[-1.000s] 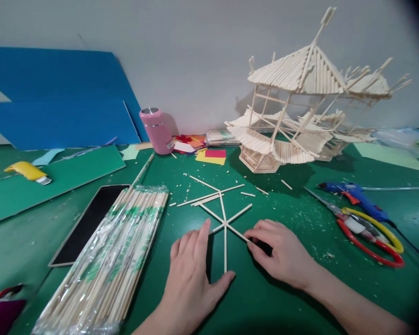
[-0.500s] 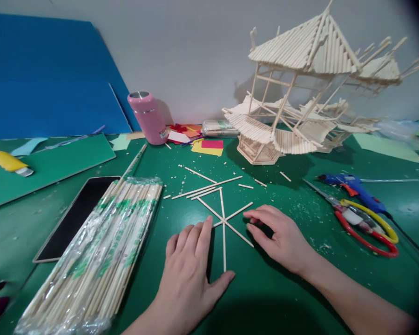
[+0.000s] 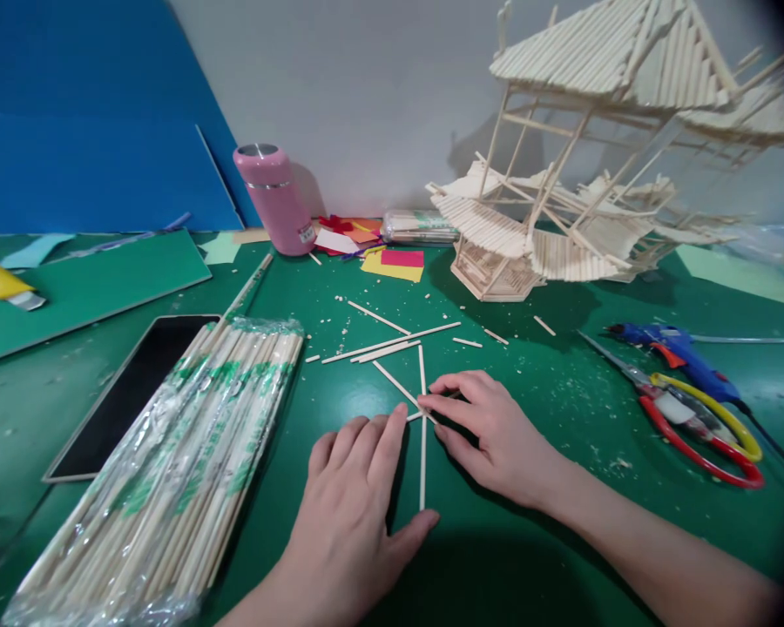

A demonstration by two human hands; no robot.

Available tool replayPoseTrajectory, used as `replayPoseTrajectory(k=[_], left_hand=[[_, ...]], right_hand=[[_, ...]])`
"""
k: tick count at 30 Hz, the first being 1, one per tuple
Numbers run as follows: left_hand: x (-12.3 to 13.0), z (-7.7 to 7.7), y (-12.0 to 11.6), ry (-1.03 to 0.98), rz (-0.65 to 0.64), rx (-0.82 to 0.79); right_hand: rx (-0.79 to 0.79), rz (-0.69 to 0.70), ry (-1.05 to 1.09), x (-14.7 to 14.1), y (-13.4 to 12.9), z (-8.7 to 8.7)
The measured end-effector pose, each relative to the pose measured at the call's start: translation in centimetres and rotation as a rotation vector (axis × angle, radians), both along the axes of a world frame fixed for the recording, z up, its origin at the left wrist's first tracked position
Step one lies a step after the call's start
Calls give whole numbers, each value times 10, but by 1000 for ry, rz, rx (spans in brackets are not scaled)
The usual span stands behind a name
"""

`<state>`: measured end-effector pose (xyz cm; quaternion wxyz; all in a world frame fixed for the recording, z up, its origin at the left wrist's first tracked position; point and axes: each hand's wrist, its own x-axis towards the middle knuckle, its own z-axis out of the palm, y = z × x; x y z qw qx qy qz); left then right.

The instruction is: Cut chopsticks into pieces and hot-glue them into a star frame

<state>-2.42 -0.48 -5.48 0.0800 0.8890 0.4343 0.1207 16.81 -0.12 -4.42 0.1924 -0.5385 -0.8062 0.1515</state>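
Observation:
A six-armed star of thin wooden sticks (image 3: 422,461) lies on the green table in front of me. Flat on the table, my left hand (image 3: 353,488) has its thumb spread, its index fingertip at the star's short lower-left arm and its thumb tip near the foot of the lower arm. My right hand (image 3: 490,427) reaches over the star's right side, index finger and thumb closed about its hub and covering the two right arms. Just beyond the star lie several loose sticks (image 3: 392,342).
Plastic-wrapped sticks (image 3: 189,461) partly cover a phone (image 3: 137,392) on the left. A pink flask (image 3: 278,200), coloured paper (image 3: 392,266) and a stick-built pavilion model (image 3: 562,218) stand behind. Scissors (image 3: 699,427) and a blue glue gun (image 3: 683,348) lie right; a yellow cutter (image 3: 3,283) lies left.
My right hand has moved left from beside the star onto its hub. My left hand stays almost where it was. The view has shifted slightly.

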Motion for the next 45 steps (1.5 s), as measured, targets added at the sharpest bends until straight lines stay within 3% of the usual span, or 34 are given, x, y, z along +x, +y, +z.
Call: replayPoseTrajectory(k=[7,45], left_hand=[[-4,0,2,10,-53,8],[-7,-1,6,-7,-80,8]], right_hand=[[-12,22,9,3,2,-9],[17,28,16,2,4,-6]])
